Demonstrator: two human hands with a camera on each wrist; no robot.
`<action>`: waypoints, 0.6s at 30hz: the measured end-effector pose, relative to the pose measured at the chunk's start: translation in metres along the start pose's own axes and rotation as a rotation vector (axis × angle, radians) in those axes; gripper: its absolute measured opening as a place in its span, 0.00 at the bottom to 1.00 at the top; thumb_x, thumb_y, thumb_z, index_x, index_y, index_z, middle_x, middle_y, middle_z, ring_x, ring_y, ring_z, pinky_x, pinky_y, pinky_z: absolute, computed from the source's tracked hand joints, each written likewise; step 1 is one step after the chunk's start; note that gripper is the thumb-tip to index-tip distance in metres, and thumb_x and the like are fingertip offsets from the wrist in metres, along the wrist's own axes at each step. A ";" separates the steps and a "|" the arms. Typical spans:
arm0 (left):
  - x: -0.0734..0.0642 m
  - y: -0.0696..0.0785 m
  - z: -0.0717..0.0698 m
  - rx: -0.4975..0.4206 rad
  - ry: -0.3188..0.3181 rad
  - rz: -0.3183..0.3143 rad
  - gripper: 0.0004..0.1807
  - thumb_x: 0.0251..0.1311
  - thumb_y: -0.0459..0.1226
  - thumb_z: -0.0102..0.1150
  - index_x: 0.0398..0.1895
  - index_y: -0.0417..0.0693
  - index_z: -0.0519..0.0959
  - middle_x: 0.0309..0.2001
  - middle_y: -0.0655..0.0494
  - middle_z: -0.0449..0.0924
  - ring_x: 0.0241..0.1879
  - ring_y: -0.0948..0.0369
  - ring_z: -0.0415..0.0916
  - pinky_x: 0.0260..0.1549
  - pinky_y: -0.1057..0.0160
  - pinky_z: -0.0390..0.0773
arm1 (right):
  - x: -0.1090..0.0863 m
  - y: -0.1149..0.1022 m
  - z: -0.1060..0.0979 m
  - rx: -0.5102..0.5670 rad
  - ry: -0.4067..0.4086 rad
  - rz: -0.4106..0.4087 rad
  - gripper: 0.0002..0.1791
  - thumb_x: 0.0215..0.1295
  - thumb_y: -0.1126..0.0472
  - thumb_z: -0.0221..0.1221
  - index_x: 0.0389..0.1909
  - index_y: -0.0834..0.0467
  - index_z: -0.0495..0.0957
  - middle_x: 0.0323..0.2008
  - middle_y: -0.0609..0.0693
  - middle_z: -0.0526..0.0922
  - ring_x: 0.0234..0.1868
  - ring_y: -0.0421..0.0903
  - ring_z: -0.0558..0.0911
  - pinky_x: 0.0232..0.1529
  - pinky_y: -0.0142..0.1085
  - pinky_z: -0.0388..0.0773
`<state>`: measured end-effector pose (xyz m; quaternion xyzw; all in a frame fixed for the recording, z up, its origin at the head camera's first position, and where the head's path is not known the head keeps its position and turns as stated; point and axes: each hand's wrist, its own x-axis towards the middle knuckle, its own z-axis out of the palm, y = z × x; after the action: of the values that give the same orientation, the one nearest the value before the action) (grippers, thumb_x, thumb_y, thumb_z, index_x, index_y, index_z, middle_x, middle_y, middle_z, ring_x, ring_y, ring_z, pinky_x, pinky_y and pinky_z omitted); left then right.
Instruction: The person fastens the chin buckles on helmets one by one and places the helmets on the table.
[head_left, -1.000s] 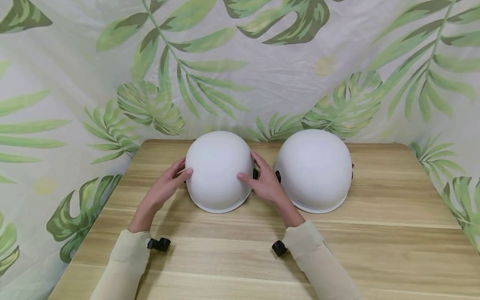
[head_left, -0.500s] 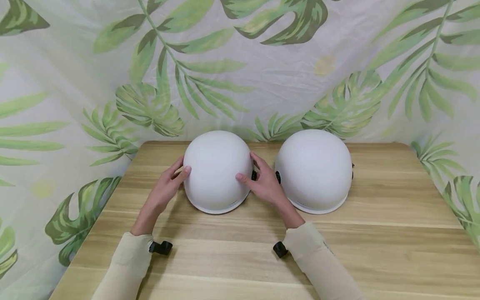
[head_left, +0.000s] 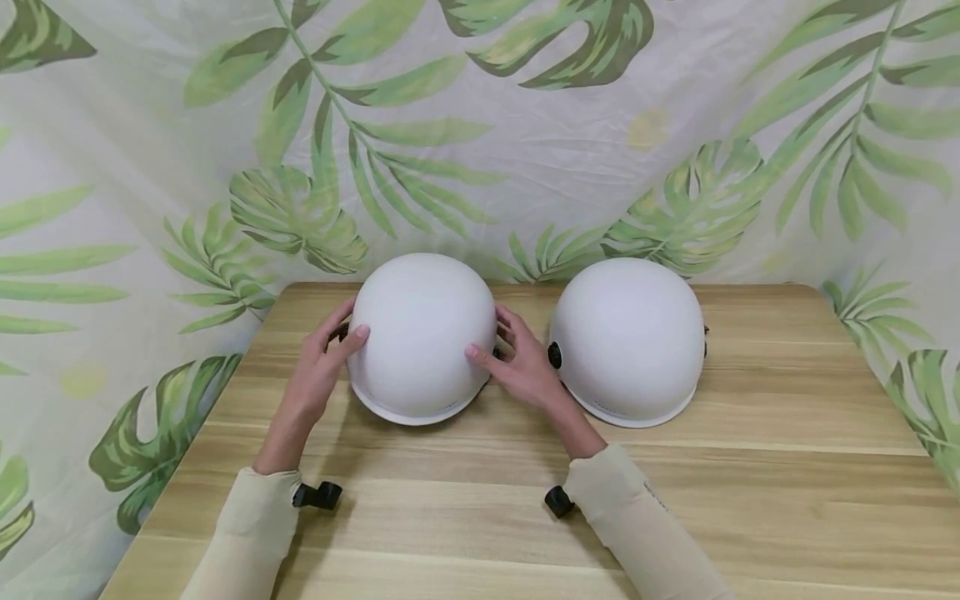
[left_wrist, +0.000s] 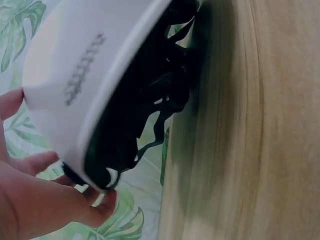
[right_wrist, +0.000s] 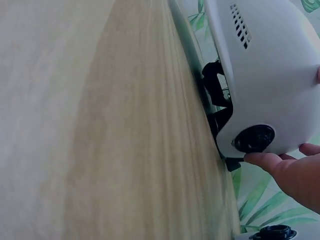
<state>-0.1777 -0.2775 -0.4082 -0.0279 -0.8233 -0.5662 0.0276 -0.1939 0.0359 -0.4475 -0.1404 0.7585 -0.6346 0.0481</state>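
Two white helmets stand side by side toward the back of a wooden table [head_left: 450, 533]. The left helmet [head_left: 423, 333] is held between both hands. My left hand [head_left: 318, 362] grips its left side, thumb on the shell and fingers at the rim. On the opposite side my right hand [head_left: 525, 362] grips it near a round black knob [right_wrist: 255, 138]. Below the rim, dark straps [left_wrist: 160, 130] hang from the inside, and the rim appears raised off the wood. The right helmet [head_left: 630, 342] rests on the table, close to my right hand.
A leaf-patterned cloth [head_left: 555, 150] hangs behind the table and down both sides. The table's back edge lies just behind the helmets. Black camera mounts [head_left: 318, 495] are worn at both wrists.
Both hands have shifted the left helmet to the left and slightly up, widening the gap to the right helmet. The right helmet has stayed in place.
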 end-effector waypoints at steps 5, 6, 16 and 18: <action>0.000 0.000 0.000 0.042 0.053 0.004 0.37 0.77 0.50 0.58 0.83 0.51 0.63 0.77 0.44 0.65 0.70 0.50 0.66 0.54 0.70 0.73 | -0.002 -0.003 0.000 0.008 0.001 0.038 0.48 0.69 0.45 0.70 0.83 0.46 0.56 0.81 0.55 0.61 0.80 0.60 0.65 0.71 0.58 0.72; 0.000 0.000 0.000 0.043 0.054 0.005 0.36 0.77 0.50 0.58 0.83 0.51 0.63 0.77 0.43 0.65 0.70 0.49 0.67 0.53 0.71 0.73 | -0.002 -0.003 0.001 0.008 0.002 0.038 0.48 0.69 0.45 0.70 0.83 0.45 0.56 0.81 0.55 0.61 0.79 0.60 0.65 0.70 0.59 0.72; -0.001 0.002 -0.002 0.052 0.061 0.030 0.35 0.75 0.50 0.61 0.81 0.57 0.67 0.76 0.46 0.68 0.67 0.50 0.69 0.49 0.72 0.75 | -0.002 -0.007 0.003 -0.013 0.019 0.039 0.48 0.68 0.45 0.71 0.83 0.44 0.57 0.79 0.54 0.63 0.78 0.61 0.67 0.71 0.58 0.73; -0.002 0.004 -0.003 0.048 0.070 0.043 0.35 0.74 0.49 0.61 0.81 0.57 0.67 0.76 0.46 0.67 0.65 0.52 0.68 0.49 0.70 0.75 | -0.002 -0.009 0.002 -0.008 0.012 0.049 0.48 0.68 0.45 0.71 0.83 0.44 0.57 0.78 0.54 0.64 0.78 0.61 0.67 0.70 0.58 0.73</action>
<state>-0.1756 -0.2792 -0.4037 -0.0252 -0.8344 -0.5463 0.0691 -0.1900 0.0328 -0.4394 -0.1182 0.7643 -0.6312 0.0583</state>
